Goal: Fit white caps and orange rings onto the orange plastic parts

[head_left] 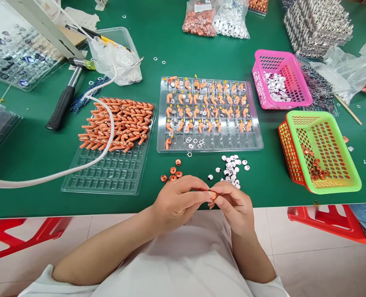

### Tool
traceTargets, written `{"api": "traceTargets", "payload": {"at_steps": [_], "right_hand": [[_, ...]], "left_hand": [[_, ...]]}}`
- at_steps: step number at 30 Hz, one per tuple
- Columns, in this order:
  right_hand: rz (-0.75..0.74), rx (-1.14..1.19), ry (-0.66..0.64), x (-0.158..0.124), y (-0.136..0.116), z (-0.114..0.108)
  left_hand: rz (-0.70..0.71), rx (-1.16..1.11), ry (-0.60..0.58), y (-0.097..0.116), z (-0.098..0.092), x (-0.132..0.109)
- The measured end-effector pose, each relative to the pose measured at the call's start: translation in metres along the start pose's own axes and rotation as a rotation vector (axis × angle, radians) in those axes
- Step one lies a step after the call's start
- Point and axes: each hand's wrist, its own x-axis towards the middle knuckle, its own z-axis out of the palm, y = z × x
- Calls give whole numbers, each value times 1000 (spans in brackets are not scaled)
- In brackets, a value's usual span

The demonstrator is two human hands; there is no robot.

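Note:
Both my left hand and my right hand pinch one small round orange part at the table's front edge. My fingertips cover most of it. Just beyond my left hand lie several orange round parts with dark centres. A loose pile of white discs, some with black showing, is beyond my right hand. Farther back, a clear compartment tray holds rows of curved orange pieces with yellow tips and a few white rings.
Orange curved parts are stacked on another clear tray at left, crossed by a white tube. A hammer lies behind. Right stand a pink basket of white discs and a green basket with orange parts.

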Motion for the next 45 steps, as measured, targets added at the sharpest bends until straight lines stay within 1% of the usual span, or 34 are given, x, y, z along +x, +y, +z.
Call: {"api": "traceTargets", "payload": {"at_steps": [9,20,28,38,45], "right_hand": [[-45,-12,-9,0,1,-1],[-68,-25,-14,1,2,-1],[-95,-4,-5,1,4,0],[-22,109,-52,1,5,-3],[-32,100,-47,1,6,-3]], "left_hand": [[24,-1,-3,1,-1,1],[15,-21,-15,1,0,0],[21,-22,14,0,1,0],[49,-65,17,-2,3,1],[37,-57,-5,-2,1,2]]}}
